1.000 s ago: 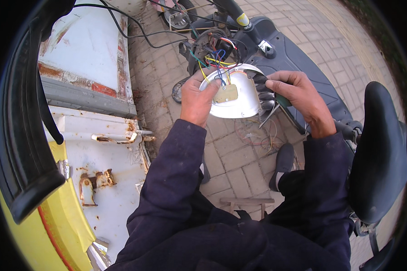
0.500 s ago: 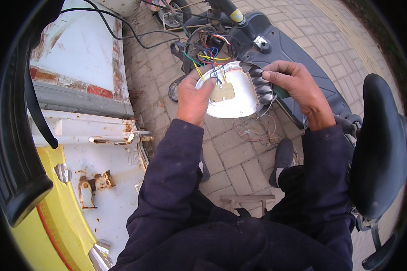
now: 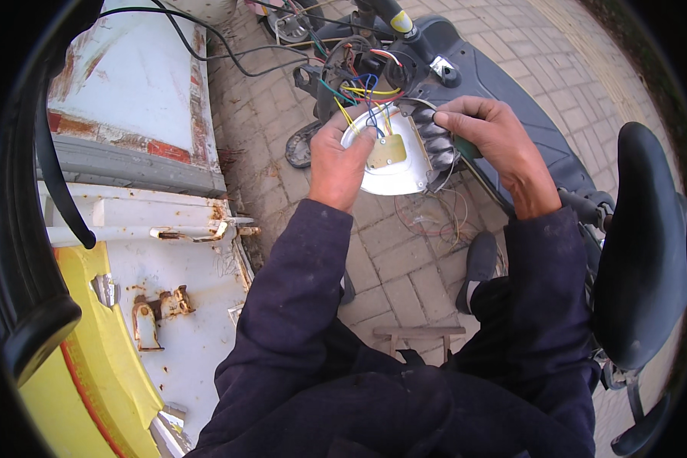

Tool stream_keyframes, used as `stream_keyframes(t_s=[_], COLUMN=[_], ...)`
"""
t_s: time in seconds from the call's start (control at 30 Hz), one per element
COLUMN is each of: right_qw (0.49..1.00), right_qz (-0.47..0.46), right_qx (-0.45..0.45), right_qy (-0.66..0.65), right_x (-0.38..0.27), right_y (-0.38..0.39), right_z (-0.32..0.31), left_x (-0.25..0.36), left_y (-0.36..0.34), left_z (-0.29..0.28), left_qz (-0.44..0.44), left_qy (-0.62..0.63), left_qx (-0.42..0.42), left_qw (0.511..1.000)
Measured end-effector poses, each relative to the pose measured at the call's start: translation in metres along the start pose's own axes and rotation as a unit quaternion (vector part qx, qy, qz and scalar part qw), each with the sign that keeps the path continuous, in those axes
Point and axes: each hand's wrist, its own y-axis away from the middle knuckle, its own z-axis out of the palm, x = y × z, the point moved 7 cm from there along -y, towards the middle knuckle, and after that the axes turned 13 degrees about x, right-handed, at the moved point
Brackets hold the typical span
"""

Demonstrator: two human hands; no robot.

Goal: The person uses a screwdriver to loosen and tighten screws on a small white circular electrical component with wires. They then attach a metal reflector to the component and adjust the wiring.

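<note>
A rounded white headlight unit (image 3: 408, 172) is between my hands, tilted, with a small yellowish plate (image 3: 387, 153) screwed to it and a dark, shiny, lobed section on its right. My left hand (image 3: 337, 166) grips its left edge, thumb on top beside the plate and fingers underneath. My right hand (image 3: 504, 141) is closed, thumb and forefinger pinched at the upper right edge of the lobed section. Something green (image 3: 467, 148) shows under that hand, mostly hidden. Blue, yellow, red and green wires (image 3: 370, 88) run from the unit up to the scooter's front.
The dark scooter body (image 3: 504, 99) lies ahead and to the right, its black saddle (image 3: 640, 244) nearer me. Thin loose wires (image 3: 454, 221) lie on the paving. A low wooden stool (image 3: 420, 333) stands between my legs. Rusty white metal panels (image 3: 183, 267) line the left.
The headlight unit has shifted slightly right and turned a little, its white face looking narrower. My left hand moved right with it; my right hand stays at the lobed edge.
</note>
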Motion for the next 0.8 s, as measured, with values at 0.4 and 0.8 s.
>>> stream_keyframes(t_s=[0.4,0.8], right_qw=[0.999,0.842], right_qz=[-0.023,-0.466], right_qx=[-0.007,0.041], right_qy=[0.021,0.268], right_x=[-0.016,-0.074], right_y=[0.006,0.045], right_z=[-0.012,0.003], left_x=[-0.007,-0.007], left_y=[-0.005,-0.008], left_z=[-0.018,-0.03], left_qz=[-0.082,-0.104], left_qy=[-0.004,-0.001], left_qx=[0.037,0.045], left_qw=[0.996,0.994])
